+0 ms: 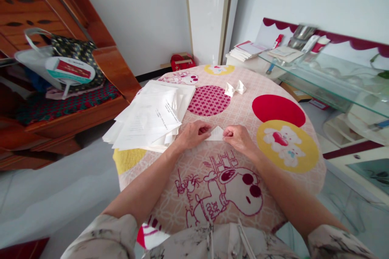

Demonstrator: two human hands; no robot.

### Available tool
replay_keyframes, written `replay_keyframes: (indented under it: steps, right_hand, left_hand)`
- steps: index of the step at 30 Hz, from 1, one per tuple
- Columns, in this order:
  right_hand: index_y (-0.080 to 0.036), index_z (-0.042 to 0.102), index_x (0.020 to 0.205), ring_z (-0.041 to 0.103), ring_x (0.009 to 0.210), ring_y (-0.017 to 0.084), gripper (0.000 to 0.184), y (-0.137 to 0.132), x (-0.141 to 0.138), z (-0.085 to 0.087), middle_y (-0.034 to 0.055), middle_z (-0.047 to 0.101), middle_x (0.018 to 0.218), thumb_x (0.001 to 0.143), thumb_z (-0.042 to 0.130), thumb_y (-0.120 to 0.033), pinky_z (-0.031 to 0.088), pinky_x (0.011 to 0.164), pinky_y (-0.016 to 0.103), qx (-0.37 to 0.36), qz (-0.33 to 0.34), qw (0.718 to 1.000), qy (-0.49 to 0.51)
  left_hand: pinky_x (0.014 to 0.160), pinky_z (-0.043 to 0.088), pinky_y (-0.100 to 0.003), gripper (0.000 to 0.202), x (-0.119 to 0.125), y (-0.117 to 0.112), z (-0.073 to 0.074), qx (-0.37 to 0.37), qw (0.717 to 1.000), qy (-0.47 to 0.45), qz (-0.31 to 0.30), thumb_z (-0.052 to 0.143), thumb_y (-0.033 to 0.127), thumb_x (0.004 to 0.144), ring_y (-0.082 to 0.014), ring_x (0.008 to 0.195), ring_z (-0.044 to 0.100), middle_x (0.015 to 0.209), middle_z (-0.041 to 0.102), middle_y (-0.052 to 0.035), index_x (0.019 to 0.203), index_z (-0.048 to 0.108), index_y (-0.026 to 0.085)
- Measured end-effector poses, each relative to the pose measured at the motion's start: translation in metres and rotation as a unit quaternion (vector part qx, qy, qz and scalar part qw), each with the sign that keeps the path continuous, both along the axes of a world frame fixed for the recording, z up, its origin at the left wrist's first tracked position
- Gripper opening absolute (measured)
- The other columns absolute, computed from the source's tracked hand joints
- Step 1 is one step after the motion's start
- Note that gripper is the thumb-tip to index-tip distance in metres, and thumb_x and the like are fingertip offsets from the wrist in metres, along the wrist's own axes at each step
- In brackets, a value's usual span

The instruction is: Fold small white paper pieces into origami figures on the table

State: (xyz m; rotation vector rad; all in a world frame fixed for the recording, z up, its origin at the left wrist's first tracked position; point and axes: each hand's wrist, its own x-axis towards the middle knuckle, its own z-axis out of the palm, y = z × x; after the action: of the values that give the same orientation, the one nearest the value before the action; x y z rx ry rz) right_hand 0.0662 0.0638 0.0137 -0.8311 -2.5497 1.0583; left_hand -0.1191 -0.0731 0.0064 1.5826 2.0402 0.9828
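Between my two hands lies a small piece of folded white paper (pixel 216 134), pointed at the top, on the patterned tablecloth (pixel 243 149). My left hand (pixel 195 133) pinches its left edge with curled fingers. On the other side, my right hand (pixel 238 136) grips the right edge between thumb and fingers. Beyond the hands stand two small folded paper shapes (pixel 235 88), side by side. A messy stack of printed white sheets (pixel 146 117) is just left of my left hand.
A wooden bench (pixel 112 68) with a bag (pixel 75 52) and a round hand fan (pixel 70 71) stands to the left. To the right, a glass shelf (pixel 331 77) holds a red bottle (pixel 277 41) and metal containers. Papers (pixel 244 50) are piled behind the table.
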Motion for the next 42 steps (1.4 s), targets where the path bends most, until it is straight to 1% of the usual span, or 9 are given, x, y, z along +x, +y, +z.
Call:
replay_keyframes:
  steps: [7,12,16,20,24,27,31,36,42]
  right_hand:
    - [-0.018,0.075,0.079,0.065,0.068,0.018,0.012,0.007,0.004,0.007,0.0047,0.074,0.073,0.072,0.068,-0.011,0.042,0.064,0.028,0.067,-0.012,0.996,-0.055]
    - [-0.018,0.072,0.065,0.062,0.062,0.019,0.014,0.032,0.021,0.01,0.0023,0.068,0.061,0.067,0.062,-0.009,0.041,0.059,0.028,0.049,-0.031,0.994,-0.093]
    - [-0.018,0.075,0.071,0.066,0.069,0.021,0.011,0.039,0.024,0.008,0.0045,0.073,0.069,0.072,0.063,-0.016,0.047,0.065,0.03,0.064,-0.091,0.994,0.014]
    - [-0.017,0.078,0.088,0.069,0.076,0.021,0.021,0.026,0.008,0.014,0.0055,0.077,0.082,0.076,0.069,-0.032,0.05,0.07,0.03,-0.043,-0.021,0.993,0.108]
    - [-0.018,0.07,0.068,0.054,0.054,0.014,0.015,0.012,-0.007,0.02,-0.0013,0.064,0.059,0.07,0.071,-0.033,0.038,0.052,0.026,-0.183,0.003,0.977,0.11]
    - [-0.018,0.071,0.073,0.054,0.052,0.014,0.021,0.007,-0.013,0.016,-0.0003,0.065,0.061,0.068,0.077,-0.037,0.039,0.051,0.026,-0.315,-0.032,0.931,0.182]
    - [-0.016,0.074,0.079,0.061,0.056,0.015,0.025,0.002,-0.017,0.005,0.0037,0.071,0.069,0.066,0.083,-0.035,0.049,0.056,0.029,-0.456,-0.025,0.857,0.238]
    - [-0.019,0.075,0.11,0.067,0.064,0.017,0.039,-0.005,-0.018,-0.001,0.0052,0.077,0.088,0.072,0.081,-0.025,0.054,0.058,0.03,-0.52,0.003,0.812,0.264]
    - [-0.024,0.062,0.136,0.071,0.064,0.017,0.059,-0.004,-0.016,-0.006,0.0026,0.078,0.09,0.078,0.077,-0.021,0.056,0.057,0.029,-0.535,-0.01,0.8,0.271]
  left_hand:
    - [0.086,0.055,-0.034,0.031,0.02,0.011,-0.004,-0.03,0.995,0.08,0.047,0.078,0.018,0.075,-0.0205,0.091,0.067,0.101,0.071,-0.0054,0.105,0.07,0.018]
    - [0.081,0.053,-0.033,0.024,0.017,0.01,-0.003,-0.023,0.996,0.068,0.048,0.078,0.017,0.073,-0.0206,0.086,0.066,0.096,0.07,-0.0044,0.096,0.069,0.018]
    - [0.077,0.05,-0.031,0.018,0.018,0.008,-0.002,-0.006,0.998,0.034,0.052,0.076,0.015,0.073,-0.0192,0.081,0.064,0.087,0.069,-0.0022,0.088,0.067,0.018]
    - [0.073,0.047,-0.028,0.005,0.019,0.009,0.0,0.042,0.997,-0.065,0.016,0.069,0.017,0.08,-0.016,0.075,0.062,0.078,0.068,0.0007,0.084,0.068,0.019]
    - [0.066,0.047,-0.025,0.013,0.014,0.012,-0.001,0.113,0.965,-0.235,-0.005,0.071,0.028,0.084,-0.0141,0.071,0.062,0.08,0.069,-0.0005,0.09,0.07,0.017]
    - [0.068,0.051,-0.026,0.034,0.01,0.013,-0.003,0.149,0.909,-0.39,-0.004,0.082,0.039,0.078,-0.0139,0.07,0.065,0.086,0.072,-0.0021,0.1,0.071,0.016]
    - [0.08,0.054,-0.029,0.043,0.011,0.012,-0.003,0.165,0.849,-0.496,-0.073,0.093,0.034,0.069,-0.0173,0.083,0.07,0.093,0.075,-0.0062,0.101,0.071,0.014]
    - [0.077,0.055,-0.029,0.039,0.017,0.015,-0.003,0.174,0.83,-0.522,-0.094,0.091,0.033,0.075,-0.0159,0.077,0.07,0.093,0.076,-0.0071,0.105,0.073,0.014]
    - [0.078,0.055,-0.029,0.036,0.018,0.018,-0.004,0.168,0.831,-0.525,-0.075,0.089,0.035,0.077,-0.0145,0.076,0.069,0.092,0.076,-0.0061,0.101,0.073,0.013]
